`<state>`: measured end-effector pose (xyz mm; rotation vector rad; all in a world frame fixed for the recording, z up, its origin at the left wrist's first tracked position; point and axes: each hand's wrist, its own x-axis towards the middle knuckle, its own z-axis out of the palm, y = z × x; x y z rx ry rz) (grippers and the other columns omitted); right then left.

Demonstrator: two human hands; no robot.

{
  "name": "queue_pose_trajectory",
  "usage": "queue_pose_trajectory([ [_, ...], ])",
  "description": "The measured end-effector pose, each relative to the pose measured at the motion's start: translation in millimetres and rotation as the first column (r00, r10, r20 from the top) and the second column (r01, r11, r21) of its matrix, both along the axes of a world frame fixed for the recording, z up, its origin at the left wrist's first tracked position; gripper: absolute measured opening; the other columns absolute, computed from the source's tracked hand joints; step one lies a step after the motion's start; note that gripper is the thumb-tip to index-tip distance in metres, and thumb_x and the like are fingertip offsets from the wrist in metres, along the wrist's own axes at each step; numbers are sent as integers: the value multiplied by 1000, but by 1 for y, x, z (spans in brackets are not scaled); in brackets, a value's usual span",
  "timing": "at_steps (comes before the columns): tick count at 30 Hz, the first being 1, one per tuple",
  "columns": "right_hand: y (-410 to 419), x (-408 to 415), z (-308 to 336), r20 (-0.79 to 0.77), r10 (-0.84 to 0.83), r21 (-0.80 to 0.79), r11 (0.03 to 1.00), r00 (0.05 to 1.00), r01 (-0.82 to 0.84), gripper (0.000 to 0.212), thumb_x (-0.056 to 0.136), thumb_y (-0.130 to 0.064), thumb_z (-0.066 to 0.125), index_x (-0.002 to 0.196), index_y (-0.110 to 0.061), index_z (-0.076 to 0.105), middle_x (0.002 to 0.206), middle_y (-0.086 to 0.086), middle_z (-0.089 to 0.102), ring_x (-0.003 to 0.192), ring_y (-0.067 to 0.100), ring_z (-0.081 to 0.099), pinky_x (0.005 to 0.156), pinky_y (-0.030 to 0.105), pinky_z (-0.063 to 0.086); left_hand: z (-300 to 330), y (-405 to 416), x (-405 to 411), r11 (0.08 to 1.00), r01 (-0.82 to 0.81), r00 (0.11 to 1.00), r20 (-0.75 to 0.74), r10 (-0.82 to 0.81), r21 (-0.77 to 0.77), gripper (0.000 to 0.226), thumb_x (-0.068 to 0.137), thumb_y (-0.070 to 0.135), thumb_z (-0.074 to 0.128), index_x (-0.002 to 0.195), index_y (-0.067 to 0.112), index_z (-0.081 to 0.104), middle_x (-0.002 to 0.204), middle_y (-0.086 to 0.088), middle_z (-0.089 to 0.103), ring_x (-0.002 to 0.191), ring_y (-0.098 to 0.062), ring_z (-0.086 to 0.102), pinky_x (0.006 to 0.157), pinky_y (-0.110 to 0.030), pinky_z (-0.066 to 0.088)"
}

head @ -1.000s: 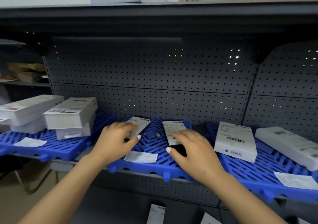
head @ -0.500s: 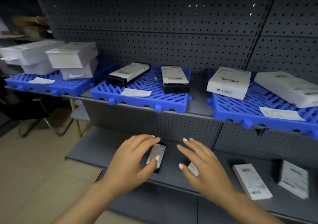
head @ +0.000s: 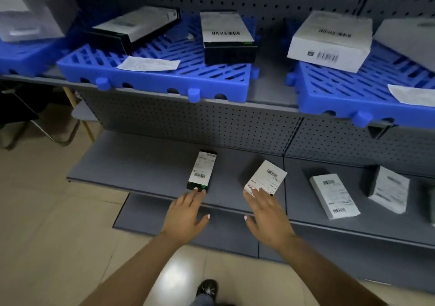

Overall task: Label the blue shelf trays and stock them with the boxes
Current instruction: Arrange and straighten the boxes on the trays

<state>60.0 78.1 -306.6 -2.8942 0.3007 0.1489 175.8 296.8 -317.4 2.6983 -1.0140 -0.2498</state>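
Reaching down to the lower grey shelf (head: 146,164), you have both hands out over its front edge. Your left hand (head: 186,214) is flat, with its fingers straight and close together, and the fingertips touch the near end of a slim black box (head: 202,171) that lies flat on the shelf. Your right hand (head: 267,214) is flat too, with the thumb spread out to the side, and its fingertips touch the near edge of a white box (head: 266,177) just beside the black one. Neither hand is curled round a box. Two more white boxes lie farther right on the same shelf, one flat (head: 334,195) and one tilted up (head: 388,189). On the shelf above sits the middle blue tray (head: 211,84). It holds two black boxes with white stickers on top, one on the left (head: 134,26) and one on the right (head: 227,37), and a paper label (head: 149,63) lies near its front. The right blue tray (head: 341,94) holds a big white box (head: 329,39) and a paper label (head: 412,95) at its front edge. The left blue tray (head: 26,56) holds blurry white boxes (head: 30,11).
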Motion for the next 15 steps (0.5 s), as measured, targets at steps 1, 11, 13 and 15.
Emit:
queue_pose_trajectory([
  [1,-4,4,-7,-17,-18,-2,1000,1000,18,65,83,-40,49,143,-19,36,144,10,42,133,31,39,108,47,34,-8,-4,8,1000,-12,1000,-21,12,23,79,79,64,31,143,19,36,144,-9,44,128,-31,44,101,-46,39],
  [11,-42,37,-83,-93,-162,-34,987,982,159,65,96,-45,37,150,-28,6,158,3,10,144,24,9,116,39,10,-108,-56,105,984,2,1000,-26,3,180,85,82,72,24,151,26,5,159,-2,7,145,-25,5,112,-54,14],
  [13,-47,37,-99,-58,-183,-19,983,981,182,64,95,-44,41,150,-26,11,157,5,14,143,26,13,116,40,11,-128,-70,119,975,-1,998,-61,15,221,81,89,66,33,151,28,-3,159,0,-3,145,-24,-5,112,-58,11],
  [15,-51,35,-111,-43,-202,-23,979,978,201,64,95,-44,41,150,-27,13,157,5,15,143,26,14,116,41,10,-145,-79,127,965,-1,996,-84,24,260,80,91,63,33,150,29,-9,159,1,-10,145,-24,-10,111,-60,11],
])
